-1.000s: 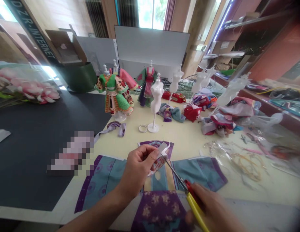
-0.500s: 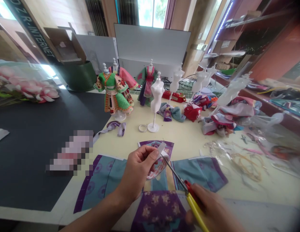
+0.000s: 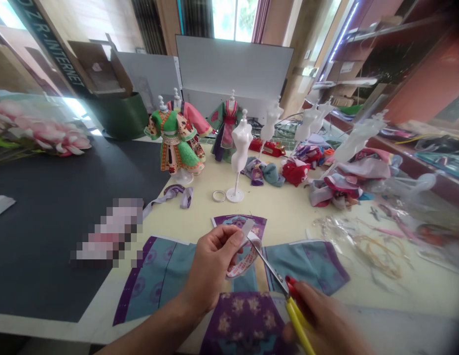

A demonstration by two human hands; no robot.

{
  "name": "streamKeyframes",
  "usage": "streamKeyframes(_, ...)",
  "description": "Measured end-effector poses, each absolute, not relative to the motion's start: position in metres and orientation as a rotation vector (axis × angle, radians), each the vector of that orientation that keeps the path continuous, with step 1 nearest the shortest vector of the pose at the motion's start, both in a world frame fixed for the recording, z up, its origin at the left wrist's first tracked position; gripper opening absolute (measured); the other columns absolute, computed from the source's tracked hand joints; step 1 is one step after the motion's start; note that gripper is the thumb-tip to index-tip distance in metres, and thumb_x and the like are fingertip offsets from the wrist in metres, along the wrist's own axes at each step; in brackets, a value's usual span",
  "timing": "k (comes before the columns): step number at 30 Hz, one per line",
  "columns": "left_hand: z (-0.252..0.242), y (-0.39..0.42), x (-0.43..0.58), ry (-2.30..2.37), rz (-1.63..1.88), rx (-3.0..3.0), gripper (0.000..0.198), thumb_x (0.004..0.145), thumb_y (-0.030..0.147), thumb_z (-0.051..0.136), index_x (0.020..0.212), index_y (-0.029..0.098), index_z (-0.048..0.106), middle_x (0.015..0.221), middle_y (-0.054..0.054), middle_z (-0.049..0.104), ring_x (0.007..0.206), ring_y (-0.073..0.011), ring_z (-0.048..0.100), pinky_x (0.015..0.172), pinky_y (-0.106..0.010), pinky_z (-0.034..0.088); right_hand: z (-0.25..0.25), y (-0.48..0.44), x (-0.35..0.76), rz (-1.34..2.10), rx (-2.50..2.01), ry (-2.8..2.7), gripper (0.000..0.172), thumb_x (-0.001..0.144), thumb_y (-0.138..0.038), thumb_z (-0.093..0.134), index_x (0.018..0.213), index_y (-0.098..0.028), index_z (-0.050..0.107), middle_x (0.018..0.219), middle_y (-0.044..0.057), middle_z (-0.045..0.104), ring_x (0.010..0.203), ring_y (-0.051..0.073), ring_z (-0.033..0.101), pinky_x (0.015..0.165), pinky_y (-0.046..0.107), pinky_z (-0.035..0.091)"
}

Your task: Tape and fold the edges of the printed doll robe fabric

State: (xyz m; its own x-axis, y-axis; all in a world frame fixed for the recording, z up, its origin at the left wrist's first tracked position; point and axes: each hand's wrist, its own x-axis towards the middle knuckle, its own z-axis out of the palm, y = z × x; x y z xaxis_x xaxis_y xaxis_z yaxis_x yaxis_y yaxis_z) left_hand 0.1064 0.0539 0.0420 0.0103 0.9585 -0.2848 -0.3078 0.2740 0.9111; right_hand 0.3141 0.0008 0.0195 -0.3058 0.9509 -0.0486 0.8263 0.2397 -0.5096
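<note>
My left hand point(image 3: 216, 264) pinches a roll of double-sided tape point(image 3: 241, 267) by its pale loose end, which sticks up past the thumb. In my right hand point(image 3: 314, 310) is a pair of scissors point(image 3: 275, 276) with yellow and red handles. The scissors' tips meet the tape close to my left thumb; whether the blades have closed on it I cannot tell. Under both hands lies a small blue-green garment point(image 3: 155, 271) with purple edges, spread flat. A purple patterned piece point(image 3: 247, 315) reaches toward me, and the garment's far purple part point(image 3: 224, 221) shows beyond the tape.
A bare white mannequin point(image 3: 241, 148) stands ahead, with a dressed one point(image 3: 173, 140) to its left. Another tape ring point(image 3: 219, 196) sits by its base. Crumpled clothes point(image 3: 336, 185) and clear plastic bags point(image 3: 343, 236) lie at right. A dark mat point(image 3: 59, 212) covers the left side.
The tape roll has turned slightly, so more of its open ring shows below my left hand. Both hands and the scissors stay almost in place.
</note>
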Motion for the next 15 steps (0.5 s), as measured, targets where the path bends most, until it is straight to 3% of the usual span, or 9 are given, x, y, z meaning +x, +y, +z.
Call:
streamKeyframes(4,0.042,0.056,0.102,1.153,1.221,0.735,0.023,0.076,0.039,0.067,0.079,0.017,0.059,0.055,0.007,0.044,0.046,-0.0044,0.036,0.042,-0.016,0.030,0.021,0.001,0.320,0.642,-1.715,-2.138,0.006,0.072,-0.022,0.052,0.075,-0.022,0.057,0.061,-0.001,0.067,0.052,0.016,0.061,0.049,0.023,0.045)
streamKeyframes(6,0.044,0.058,0.099,1.154,1.241,0.736,0.024,0.076,0.038,0.067,0.089,0.019,0.059,0.055,0.008,0.042,0.046,-0.0046,0.036,0.042,-0.016,0.031,0.022,0.001,0.323,0.637,-1.753,-2.082,0.006,0.070,-0.021,0.055,0.075,-0.023,0.056,0.056,-0.004,0.064,0.048,0.015,0.059,0.049,0.023,0.044)
streamKeyframes(10,0.051,0.063,0.090,1.147,1.242,0.839,0.050,0.079,0.030,0.065,0.124,0.025,0.044,0.055,0.011,0.040,0.046,-0.0044,0.034,0.044,-0.015,0.029,0.024,0.002,0.325,0.602,-1.781,-2.011,0.005,0.068,-0.026,0.058,0.068,-0.023,0.054,0.059,-0.004,0.066,0.052,0.016,0.061,0.051,0.023,0.043)
streamKeyframes(15,0.050,0.074,0.072,1.214,1.255,0.979,0.060,0.079,0.027,0.064,0.134,0.023,0.038,0.057,0.010,0.046,0.048,-0.0046,0.035,0.047,-0.016,0.030,0.024,0.004,0.330,0.538,-1.819,-1.965,0.011,0.068,-0.033,0.061,0.073,-0.024,0.058,0.063,-0.002,0.066,0.053,0.017,0.061,0.050,0.024,0.044)
